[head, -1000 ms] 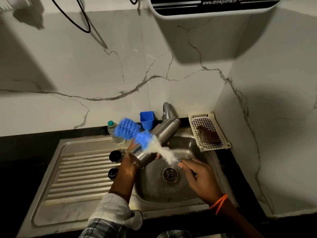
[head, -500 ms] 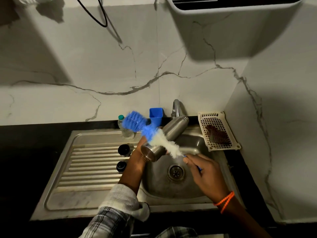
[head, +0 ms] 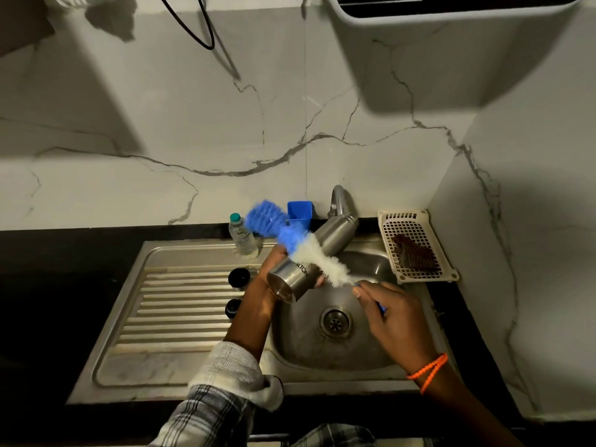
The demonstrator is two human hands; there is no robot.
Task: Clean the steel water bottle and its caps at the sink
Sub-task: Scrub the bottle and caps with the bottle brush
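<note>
A steel water bottle (head: 317, 254) is held tilted over the sink (head: 335, 346), base toward the camera, gripped by the left hand (head: 274, 269). A blue-and-white bottle brush (head: 298, 245) is laid across it, its handle pinched by the right hand (head: 392, 317). 2 black caps (head: 239, 277) are seen on the drainboard (head: 167, 304).

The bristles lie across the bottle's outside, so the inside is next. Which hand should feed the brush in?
Right. The right hand already grips the brush by its handle, while the left hand holds the steel bottle.
</note>
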